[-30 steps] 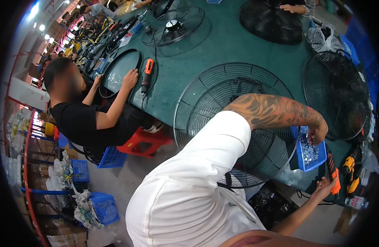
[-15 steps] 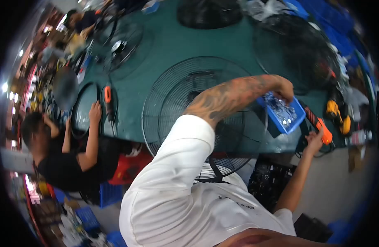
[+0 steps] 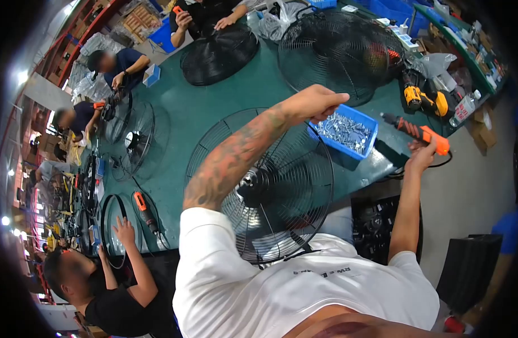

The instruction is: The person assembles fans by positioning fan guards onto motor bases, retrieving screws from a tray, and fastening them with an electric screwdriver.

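My left hand (image 3: 317, 103), on a tattooed arm, is closed with its thumb stretched out, beside a blue tray (image 3: 374, 130) full of small metal screws (image 3: 344, 133). What its fingers hold, if anything, I cannot make out. Below that forearm, a round black wire fan guard (image 3: 304, 194) with a motor (image 3: 252, 186) at its centre rests partly over the table edge against my white shirt. My right hand (image 3: 420, 158) is wrapped round an orange and black electric screwdriver (image 3: 434, 140), its tip pointing left over the table's edge.
Beyond the tray lie another fan guard (image 3: 304, 53), a yellow drill (image 3: 411, 96) and a plastic bottle (image 3: 465, 108). A second electric screwdriver (image 3: 148, 213) lies on the green table (image 3: 174, 186) at left. Several people work along the left and far sides, one with raised fingers (image 3: 124, 232).
My left hand has come up out of the screw tray and moved left. My right hand keeps hold of the electric screwdriver. The head view has shifted, showing more of the far side.
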The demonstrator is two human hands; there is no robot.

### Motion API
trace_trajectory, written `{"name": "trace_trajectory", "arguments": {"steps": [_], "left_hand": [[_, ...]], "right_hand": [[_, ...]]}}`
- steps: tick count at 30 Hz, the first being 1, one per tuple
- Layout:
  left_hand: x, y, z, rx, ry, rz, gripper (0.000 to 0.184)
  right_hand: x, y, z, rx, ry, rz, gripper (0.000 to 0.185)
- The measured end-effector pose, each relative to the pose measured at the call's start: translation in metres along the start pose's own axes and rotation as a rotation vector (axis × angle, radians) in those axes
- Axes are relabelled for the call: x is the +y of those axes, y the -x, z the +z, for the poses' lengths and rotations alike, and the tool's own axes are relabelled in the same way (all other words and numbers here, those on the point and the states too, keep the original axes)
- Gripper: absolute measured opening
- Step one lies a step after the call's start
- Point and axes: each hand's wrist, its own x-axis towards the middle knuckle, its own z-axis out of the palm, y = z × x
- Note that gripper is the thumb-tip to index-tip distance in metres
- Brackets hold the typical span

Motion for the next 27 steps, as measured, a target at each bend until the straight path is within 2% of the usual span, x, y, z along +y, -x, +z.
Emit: {"name": "trace_trajectory", "arguments": {"steps": [2, 3, 4, 6, 7, 8, 10, 12, 14, 16, 17, 19, 21, 27], "left_hand": [[-0.009, 0.042, 0.002, 0.040, 0.025, 0.034, 0.045], [-0.015, 0.061, 0.003, 0.102, -0.009, 0.047, 0.045], [-0.023, 0.077, 0.006, 0.156, -0.044, 0.063, 0.046], [-0.043, 0.104, 0.014, 0.145, 0.097, 0.058, 0.046], [-0.057, 0.115, 0.018, 0.118, 0.164, 0.079, 0.045], [-0.059, 0.131, 0.028, 0.149, 0.130, 0.026, 0.043], [-0.074, 0.155, 0.037, 0.113, 0.165, 0.006, 0.039], [-0.077, 0.181, 0.045, 0.127, 0.174, -0.012, 0.035], [-0.095, 0.196, 0.055, 0.134, 0.219, -0.051, 0.032], [-0.111, 0.205, 0.063, 0.397, -0.231, 0.338, 0.021], [-0.111, 0.212, 0.063, 0.483, -0.457, 0.376, 0.016], [-0.119, 0.218, 0.066, 0.544, -0.499, 0.400, 0.016], [-0.131, 0.220, 0.067, 0.634, -0.608, 0.481, 0.017], [-0.140, 0.226, 0.065, 0.660, -0.621, 0.554, 0.016]], "right_hand": [[-0.043, 0.012, 0.019, -0.024, 0.019, -0.059, 0.050], [-0.056, 0.012, 0.021, -0.181, -0.044, -0.102, 0.055], [-0.071, 0.026, 0.049, -0.010, -0.185, -0.160, 0.059], [-0.104, 0.072, 0.077, -0.244, -0.302, 0.014, 0.064], [-0.121, 0.097, 0.095, -0.394, -0.339, 0.109, 0.067], [-0.134, 0.119, 0.111, -0.502, -0.482, 0.381, 0.068], [-0.117, 0.124, 0.113, -1.061, -0.732, 0.924, 0.068], [-0.111, 0.156, 0.126, -1.071, -0.754, 0.874, 0.069], [-0.129, 0.193, 0.140, -1.109, -0.717, 0.502, 0.062], [-0.141, 0.218, 0.150, -1.023, -0.729, 0.349, 0.061], [-0.141, 0.225, 0.153, -1.028, -0.698, 0.366, 0.061], [-0.140, 0.237, 0.158, -1.390, -0.877, 0.229, 0.062], [-0.140, 0.252, 0.163, -1.452, -0.859, 0.237, 0.062], [-0.130, 0.262, 0.173, -1.641, -0.804, 0.248, 0.062]]}}
